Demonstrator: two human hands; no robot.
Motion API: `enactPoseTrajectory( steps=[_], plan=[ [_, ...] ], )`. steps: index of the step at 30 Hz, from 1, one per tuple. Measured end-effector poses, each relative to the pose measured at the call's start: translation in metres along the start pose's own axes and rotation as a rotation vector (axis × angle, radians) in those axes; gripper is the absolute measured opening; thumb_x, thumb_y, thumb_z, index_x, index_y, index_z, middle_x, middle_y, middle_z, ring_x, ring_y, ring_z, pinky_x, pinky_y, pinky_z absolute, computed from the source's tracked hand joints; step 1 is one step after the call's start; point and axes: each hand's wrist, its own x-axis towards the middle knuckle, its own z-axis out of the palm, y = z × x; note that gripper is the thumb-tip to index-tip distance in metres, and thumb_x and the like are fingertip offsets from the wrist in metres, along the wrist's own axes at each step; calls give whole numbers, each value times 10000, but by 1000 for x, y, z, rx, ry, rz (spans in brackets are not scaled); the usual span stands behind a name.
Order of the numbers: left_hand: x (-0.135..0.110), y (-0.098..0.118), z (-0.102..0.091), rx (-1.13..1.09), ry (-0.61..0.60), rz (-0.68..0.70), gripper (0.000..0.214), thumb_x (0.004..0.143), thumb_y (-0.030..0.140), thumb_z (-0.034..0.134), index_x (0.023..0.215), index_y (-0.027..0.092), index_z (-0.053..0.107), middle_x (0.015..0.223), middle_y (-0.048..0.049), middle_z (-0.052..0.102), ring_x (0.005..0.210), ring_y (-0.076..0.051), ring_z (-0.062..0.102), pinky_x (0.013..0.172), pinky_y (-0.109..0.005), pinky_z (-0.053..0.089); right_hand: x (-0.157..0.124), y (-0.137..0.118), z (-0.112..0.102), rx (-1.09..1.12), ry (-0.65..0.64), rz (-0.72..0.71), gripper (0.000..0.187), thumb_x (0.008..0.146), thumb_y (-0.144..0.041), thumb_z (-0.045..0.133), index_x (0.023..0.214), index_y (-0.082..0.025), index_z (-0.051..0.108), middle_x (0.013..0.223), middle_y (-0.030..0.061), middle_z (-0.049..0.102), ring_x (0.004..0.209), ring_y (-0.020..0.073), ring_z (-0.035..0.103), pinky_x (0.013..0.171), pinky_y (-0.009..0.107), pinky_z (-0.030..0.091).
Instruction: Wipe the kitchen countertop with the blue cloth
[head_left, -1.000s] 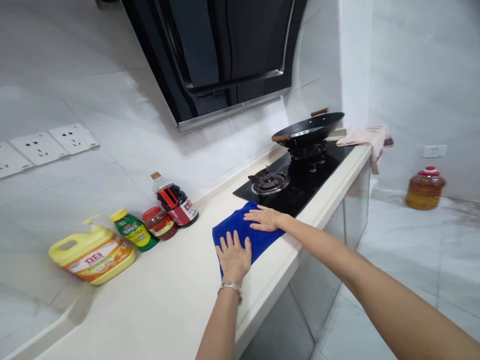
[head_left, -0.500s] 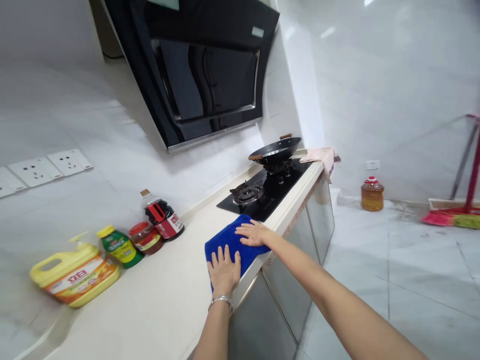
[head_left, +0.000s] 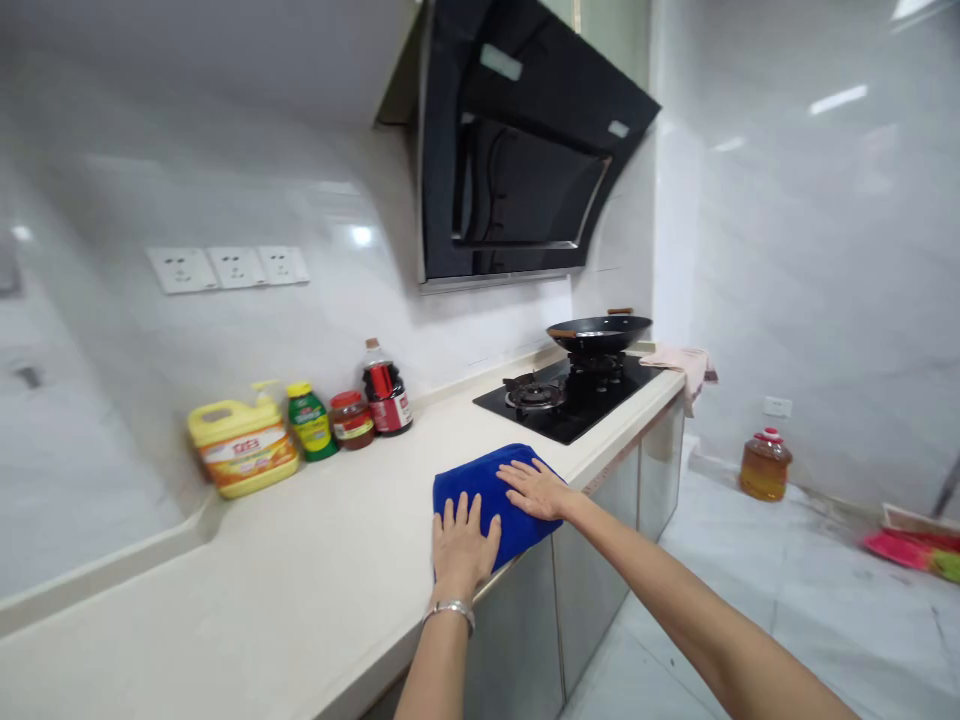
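Note:
A folded blue cloth (head_left: 480, 483) lies on the cream countertop (head_left: 315, 540), close to its front edge. My left hand (head_left: 463, 540) lies flat on the cloth's near end, fingers spread, a silver bracelet on the wrist. Flat and open too, my right hand (head_left: 534, 488) presses the cloth's right part. Both hands only rest on the cloth; neither grips it.
A black gas hob (head_left: 570, 395) with a dark wok (head_left: 598, 331) is to the right, under a black range hood (head_left: 517, 170). A yellow jug (head_left: 240, 448), green bottle (head_left: 310, 421), red jar (head_left: 352, 420) and dark sauce bottle (head_left: 385, 388) stand by the wall. An oil jug (head_left: 763, 465) stands on the floor.
The view has pulled back and levelled, showing more counter and wall. Both hands stay flat on the blue cloth, which now lies nearer the front edge.

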Motion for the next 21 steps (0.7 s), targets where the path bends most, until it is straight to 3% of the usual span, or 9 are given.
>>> enactPoseTrajectory(
  steps=[9, 21],
  plan=[
    [-54, -89, -4, -167, -14, -50, 717, 969, 585, 201, 1576, 224, 324, 1654, -20, 221, 1544, -260, 125, 1266, -468, 84, 25, -88, 33, -93, -76, -19, 640, 1015, -477, 176, 1611, -247, 217, 1676, 14, 169, 1544, 247, 113, 1235, 554, 103],
    [-128, -243, -20, -190, 17, -230, 693, 971, 596, 286, 1566, 246, 347, 1653, -3, 226, 1543, -254, 142, 1259, -455, 85, 79, -261, 59, -133, -158, -176, 669, 1019, -478, 124, 1620, -188, 159, 1686, 20, 101, 1549, 248, 61, 1234, 568, 75]
  ],
)
